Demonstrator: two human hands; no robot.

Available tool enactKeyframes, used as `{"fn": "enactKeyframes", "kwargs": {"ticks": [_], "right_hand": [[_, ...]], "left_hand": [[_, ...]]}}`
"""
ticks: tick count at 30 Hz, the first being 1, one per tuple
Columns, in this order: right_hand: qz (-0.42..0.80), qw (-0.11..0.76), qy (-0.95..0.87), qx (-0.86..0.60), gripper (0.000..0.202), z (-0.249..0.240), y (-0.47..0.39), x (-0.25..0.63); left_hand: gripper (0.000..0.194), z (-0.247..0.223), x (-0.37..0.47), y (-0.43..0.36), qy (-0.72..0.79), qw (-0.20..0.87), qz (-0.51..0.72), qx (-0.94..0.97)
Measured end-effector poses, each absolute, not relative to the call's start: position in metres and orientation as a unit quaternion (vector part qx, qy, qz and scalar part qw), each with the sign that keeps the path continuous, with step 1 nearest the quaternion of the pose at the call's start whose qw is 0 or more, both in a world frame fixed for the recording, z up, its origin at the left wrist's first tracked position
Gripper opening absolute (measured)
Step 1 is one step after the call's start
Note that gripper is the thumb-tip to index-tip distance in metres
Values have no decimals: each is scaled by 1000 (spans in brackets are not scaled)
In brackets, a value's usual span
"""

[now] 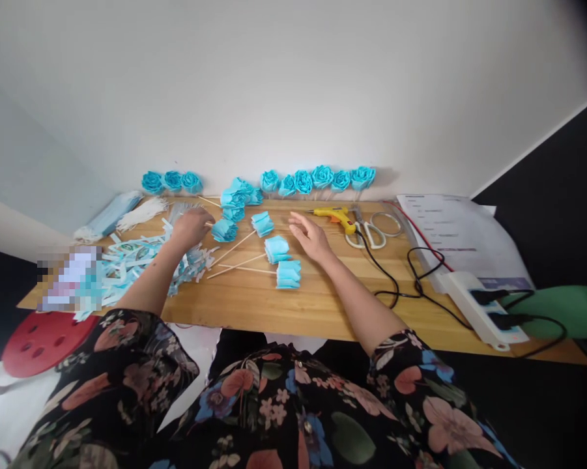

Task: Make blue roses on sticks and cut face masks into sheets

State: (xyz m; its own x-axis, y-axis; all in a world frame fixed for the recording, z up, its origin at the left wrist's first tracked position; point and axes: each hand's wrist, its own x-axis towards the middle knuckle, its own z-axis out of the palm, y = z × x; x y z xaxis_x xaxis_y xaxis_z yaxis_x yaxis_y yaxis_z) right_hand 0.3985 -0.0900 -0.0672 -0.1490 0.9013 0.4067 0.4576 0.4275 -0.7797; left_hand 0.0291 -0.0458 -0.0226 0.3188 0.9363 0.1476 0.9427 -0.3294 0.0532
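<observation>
My left hand is at the left of the wooden table, closed around the thin stick of a blue paper flower. The flower's head lies just right of my fingers, by a pile of other blue flowers. My right hand hovers with fingers apart and nothing in it, right of three blue flowers on sticks. Those are an upper one, a middle one and a lower one; their sticks point left and partly cross.
Blue roses stand along the wall. A yellow glue gun, scissors and wire roll lie right, near a power strip and papers. Paper strips and white stems lie left.
</observation>
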Motion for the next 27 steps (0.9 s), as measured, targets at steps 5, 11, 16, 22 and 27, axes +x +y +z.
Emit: {"fn": "enactKeyframes", "kwargs": {"ticks": [5, 11, 16, 22, 27], "right_hand": [[242, 430, -719, -488, 43, -70, -88, 401], [250, 425, -717, -492, 42, -73, -87, 400], [250, 432, -715, -489, 41, -74, -87, 401], [257, 430, -713, -491, 40, -75, -87, 400], [248, 430, -713, -495, 39, -74, -87, 399]], "left_hand": [[24, -13, 25, -44, -519, -3, -262, -814], [28, 14, 37, -63, -506, -77, -466, -721], [35, 17, 64, -79, -447, -181, -508, -714], [38, 23, 80, -88, -412, -222, -526, -710], [35, 36, 78, -92, -457, -207, -429, -751]]}}
